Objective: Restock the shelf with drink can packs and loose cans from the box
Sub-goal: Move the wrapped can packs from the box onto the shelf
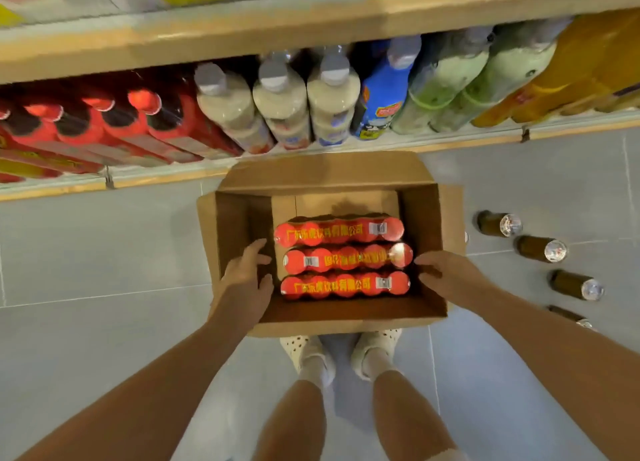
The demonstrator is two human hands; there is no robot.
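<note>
The grey tiled floor (104,252) fills most of the view, and the shelf (242,175) runs along its far edge, its lower board lined with red-capped dark bottles (114,121) toward the left, pale milky bottles (280,104) in the middle, a blue bottle (384,93), green bottles (450,86) and orange bottles (571,69) toward the right. An open cardboard box (346,315) sits on the floor just in front of the shelf's front edge, flaps folded out, with the person's two feet in pale spotted shoes (304,349) touching its near side. Inside the box, against the near wall, lie three red shrink-wrapped can packs (343,258) side by side, each a row of cans on its side with yellow lettering and a barcode label; the far part of the box floor is bare cardboard. The left hand (246,277) reaches into the box at the left ends of the packs, its grip released, fingers loosely extended and close to or touching the wrap. The right hand (446,277) is at the right ends of the packs, fingers relaxed and open, holding nothing. Four loose brown cans (540,249) lie on their sides on the floor to the right of the box, well apart from it, in a line running toward the near right corner.
</note>
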